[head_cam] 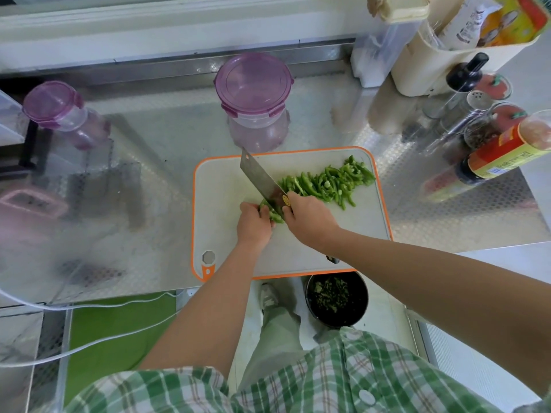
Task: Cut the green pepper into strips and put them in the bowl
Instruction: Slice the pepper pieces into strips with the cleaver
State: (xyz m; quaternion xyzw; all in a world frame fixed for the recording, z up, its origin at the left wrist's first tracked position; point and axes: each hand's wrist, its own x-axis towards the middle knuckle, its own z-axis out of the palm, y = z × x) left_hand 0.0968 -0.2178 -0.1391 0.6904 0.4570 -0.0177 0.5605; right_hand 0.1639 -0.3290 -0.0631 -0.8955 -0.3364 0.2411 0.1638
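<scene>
A white cutting board with an orange rim (pixel 226 180) lies on the steel counter. A long heap of green pepper strips (pixel 328 181) stretches across its far right part. My left hand (pixel 254 223) presses down a small uncut piece of green pepper (pixel 275 215) near the board's middle. My right hand (pixel 307 217) grips the handle of a cleaver (pixel 262 181), whose blade rests on that piece right beside my left fingers. No bowl shows on the counter.
Two purple-lidded plastic containers (pixel 253 81) (pixel 53 105) stand behind the board. Sauce bottles and spice jars (pixel 504 156) crowd the right side. A black bin with green scraps (pixel 337 298) sits on the floor below the counter edge. White cable hangs at the left.
</scene>
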